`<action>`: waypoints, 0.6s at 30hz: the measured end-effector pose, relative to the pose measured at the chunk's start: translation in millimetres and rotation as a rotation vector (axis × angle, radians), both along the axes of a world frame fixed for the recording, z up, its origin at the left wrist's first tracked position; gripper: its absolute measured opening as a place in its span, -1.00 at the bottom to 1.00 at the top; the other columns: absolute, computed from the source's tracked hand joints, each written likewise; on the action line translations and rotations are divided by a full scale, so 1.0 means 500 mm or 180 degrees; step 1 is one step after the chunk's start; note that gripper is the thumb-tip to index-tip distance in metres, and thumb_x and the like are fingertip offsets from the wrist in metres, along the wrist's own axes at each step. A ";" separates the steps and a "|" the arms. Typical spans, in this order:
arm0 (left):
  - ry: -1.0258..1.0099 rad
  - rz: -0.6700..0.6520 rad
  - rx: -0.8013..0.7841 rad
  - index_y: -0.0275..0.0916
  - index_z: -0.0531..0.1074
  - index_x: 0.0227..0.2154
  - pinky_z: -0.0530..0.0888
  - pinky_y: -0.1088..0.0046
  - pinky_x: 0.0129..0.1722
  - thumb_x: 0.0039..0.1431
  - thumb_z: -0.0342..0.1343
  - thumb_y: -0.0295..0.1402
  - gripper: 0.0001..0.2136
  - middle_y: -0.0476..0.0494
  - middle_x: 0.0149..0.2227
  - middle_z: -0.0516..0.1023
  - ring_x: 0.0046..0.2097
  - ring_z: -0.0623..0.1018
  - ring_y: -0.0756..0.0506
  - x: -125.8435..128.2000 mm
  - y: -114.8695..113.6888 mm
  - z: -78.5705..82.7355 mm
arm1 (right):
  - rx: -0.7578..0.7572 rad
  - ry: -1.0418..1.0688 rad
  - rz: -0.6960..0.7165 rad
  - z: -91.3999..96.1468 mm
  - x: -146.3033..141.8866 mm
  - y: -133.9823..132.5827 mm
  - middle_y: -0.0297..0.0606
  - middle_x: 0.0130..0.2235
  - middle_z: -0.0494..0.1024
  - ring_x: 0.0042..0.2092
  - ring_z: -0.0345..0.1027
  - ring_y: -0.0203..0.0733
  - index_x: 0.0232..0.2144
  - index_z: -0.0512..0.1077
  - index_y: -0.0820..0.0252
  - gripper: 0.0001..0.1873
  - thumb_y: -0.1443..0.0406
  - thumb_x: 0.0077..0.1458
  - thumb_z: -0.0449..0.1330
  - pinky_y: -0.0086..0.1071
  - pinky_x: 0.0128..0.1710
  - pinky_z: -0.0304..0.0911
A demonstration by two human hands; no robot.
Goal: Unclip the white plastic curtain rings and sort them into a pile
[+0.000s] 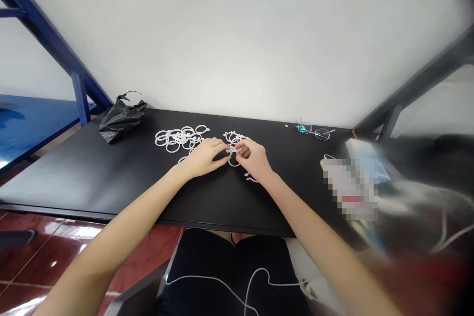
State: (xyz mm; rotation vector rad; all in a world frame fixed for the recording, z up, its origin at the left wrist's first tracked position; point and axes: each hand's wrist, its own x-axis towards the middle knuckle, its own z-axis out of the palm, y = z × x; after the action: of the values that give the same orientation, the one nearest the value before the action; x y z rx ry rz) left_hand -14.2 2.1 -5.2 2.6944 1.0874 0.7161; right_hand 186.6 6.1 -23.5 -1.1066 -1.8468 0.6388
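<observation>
My left hand (pixel 209 157) and my right hand (pixel 253 159) meet over the middle of the black table. Between their pinched fingertips is a white plastic ring (pixel 234 163), its loop hanging toward me. A cluster of white rings (pixel 179 137) with small knob-like joints lies to the left, partly behind my left hand. More white pieces (pixel 233 137) lie just beyond my fingers, some looking like rings that are not closed. One curved white piece (pixel 251 177) sits beneath my right wrist, partly covered by it.
A crumpled black plastic bag (pixel 124 117) stands at the back left of the black table (pixel 111 177). Eyeglasses (pixel 314 130) rest at the back right, near a pixelated flat object (pixel 350 190). A white cable (pixel 207 278) runs across my lap. Behind rises a white wall.
</observation>
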 end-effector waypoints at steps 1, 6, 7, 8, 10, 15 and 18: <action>-0.0022 0.0008 -0.0016 -0.23 0.43 -0.12 0.38 0.21 -0.02 0.30 0.00 -0.23 -0.77 -0.22 -0.15 0.54 -0.09 0.50 -0.19 0.001 -0.001 0.000 | 0.0015 0.0108 -0.0030 0.002 -0.001 -0.001 -0.30 -0.34 0.54 -0.40 0.41 -0.24 -0.38 0.43 0.14 -0.81 0.45 -0.11 0.14 -0.35 -0.37 0.35; 0.0003 0.0129 -0.0046 -0.22 0.43 -0.13 0.38 0.22 -0.06 0.29 0.00 -0.24 -0.78 -0.19 -0.21 0.54 -0.15 0.51 -0.18 -0.003 0.002 -0.003 | 0.0006 0.0528 -0.0050 0.007 -0.008 -0.008 -0.26 -0.32 0.57 -0.34 0.47 -0.19 -0.36 0.43 0.14 -0.88 0.37 -0.04 0.16 -0.30 -0.30 0.40; 0.0015 0.0140 -0.0040 -0.22 0.43 -0.14 0.38 0.23 -0.07 0.29 0.00 -0.24 -0.78 -0.19 -0.21 0.54 -0.16 0.51 -0.18 -0.003 0.003 -0.004 | -0.0005 0.0596 -0.0030 0.007 -0.009 -0.009 -0.26 -0.32 0.57 -0.32 0.48 -0.18 -0.36 0.43 0.13 -0.89 0.36 -0.03 0.16 -0.29 -0.27 0.41; 0.0022 0.0143 -0.0033 -0.22 0.43 -0.15 0.38 0.23 -0.08 0.29 -0.01 -0.24 -0.79 -0.18 -0.22 0.54 -0.16 0.51 -0.17 -0.004 0.003 -0.004 | -0.0020 0.0658 -0.0003 0.007 -0.011 -0.011 -0.27 -0.32 0.58 -0.31 0.50 -0.17 -0.36 0.43 0.12 -0.90 0.35 -0.01 0.17 -0.27 -0.25 0.42; 0.0029 0.0124 -0.0038 -0.22 0.43 -0.17 0.38 0.25 -0.09 0.29 -0.01 -0.26 -0.80 -0.18 -0.23 0.54 -0.18 0.51 -0.16 -0.003 0.003 -0.003 | -0.0059 0.0763 0.0070 0.008 -0.014 -0.014 -0.27 -0.31 0.59 -0.27 0.52 -0.15 -0.36 0.43 0.12 -0.92 0.33 0.00 0.18 -0.26 -0.21 0.43; -0.0011 0.0093 -0.0084 -0.24 0.43 -0.26 0.37 0.26 -0.10 0.32 -0.05 -0.30 -0.81 -0.17 -0.27 0.54 -0.20 0.51 -0.15 0.000 0.002 0.000 | -0.0056 0.0898 0.0136 0.009 -0.016 -0.018 -0.25 -0.31 0.60 -0.24 0.54 -0.12 -0.35 0.43 0.12 -0.92 0.34 0.02 0.19 -0.25 -0.17 0.42; -0.0109 0.0131 -0.0057 -0.24 0.42 -0.28 0.36 0.28 -0.14 0.33 -0.07 -0.29 -0.80 -0.16 -0.31 0.52 -0.24 0.49 -0.14 -0.002 0.004 0.000 | -0.0101 0.0965 0.0031 0.009 -0.015 -0.017 -0.29 -0.37 0.57 -0.33 0.52 -0.15 -0.36 0.43 0.13 -0.90 0.36 -0.03 0.19 -0.26 -0.24 0.43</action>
State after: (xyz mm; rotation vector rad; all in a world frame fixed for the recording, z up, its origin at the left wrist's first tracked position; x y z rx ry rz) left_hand -15.1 3.8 -5.0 2.6420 1.1387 0.7528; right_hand 178.9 -2.4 -19.0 -0.9628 -1.5872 0.7973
